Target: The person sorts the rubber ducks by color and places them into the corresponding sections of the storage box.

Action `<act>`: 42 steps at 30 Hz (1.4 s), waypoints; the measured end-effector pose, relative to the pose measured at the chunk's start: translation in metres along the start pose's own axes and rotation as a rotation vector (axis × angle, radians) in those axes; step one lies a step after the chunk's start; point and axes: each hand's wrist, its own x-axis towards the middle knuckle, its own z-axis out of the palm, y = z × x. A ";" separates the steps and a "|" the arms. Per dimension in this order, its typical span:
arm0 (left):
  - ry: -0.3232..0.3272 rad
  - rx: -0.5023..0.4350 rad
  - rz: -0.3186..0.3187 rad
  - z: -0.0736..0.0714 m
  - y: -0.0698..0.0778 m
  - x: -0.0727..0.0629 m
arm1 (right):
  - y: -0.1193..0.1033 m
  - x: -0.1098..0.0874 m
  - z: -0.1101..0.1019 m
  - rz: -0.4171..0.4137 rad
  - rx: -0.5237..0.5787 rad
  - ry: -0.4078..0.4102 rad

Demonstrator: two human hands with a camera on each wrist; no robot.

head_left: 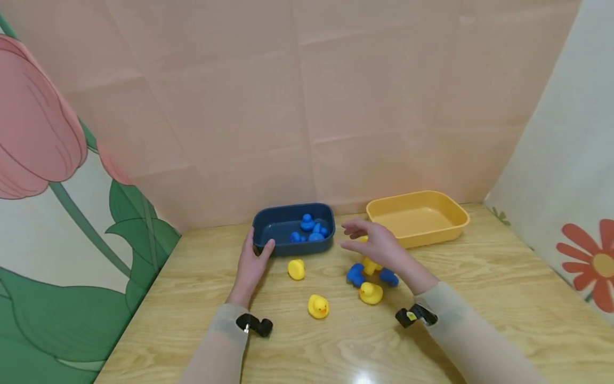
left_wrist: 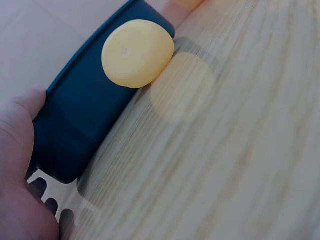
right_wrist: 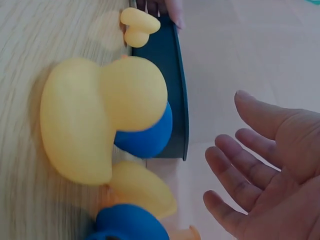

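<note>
My left hand (head_left: 250, 269) grips a dark blue tray (head_left: 307, 249) by its near left corner, thumb on the front rim and fingers round the side. Several blue rubber ducks (head_left: 307, 223) lie in its right part. My right hand (head_left: 379, 246) is raised between the two trays with its fingers spread and holds nothing. Beneath it are a blue duck (head_left: 356, 275), another blue duck (head_left: 388, 277) and a yellow duck (head_left: 371, 293). More yellow (head_left: 371, 266) shows partly hidden by the hand. In the right wrist view, a yellow duck (right_wrist: 85, 120) looms large in front.
A yellow tray (head_left: 434, 236) with nothing in it stands at the back right, against the pink backdrop (head_left: 307, 106). One yellow duck (head_left: 296, 269) lies tipped over before the blue tray, its flat base showing. Another yellow duck (head_left: 318, 306) sits nearer on the wooden table (head_left: 297, 352).
</note>
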 end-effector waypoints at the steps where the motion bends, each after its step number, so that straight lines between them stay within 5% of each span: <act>1: 0.002 -0.002 0.001 0.000 0.000 0.000 | 0.000 -0.001 -0.002 -0.008 -0.001 -0.009; 24: -0.003 -0.002 -0.009 -0.001 -0.002 0.000 | 0.021 -0.008 -0.018 -0.035 -0.014 -0.305; 42: 0.002 -0.017 0.015 0.000 -0.001 0.001 | 0.034 -0.011 -0.018 -0.082 -0.039 -0.415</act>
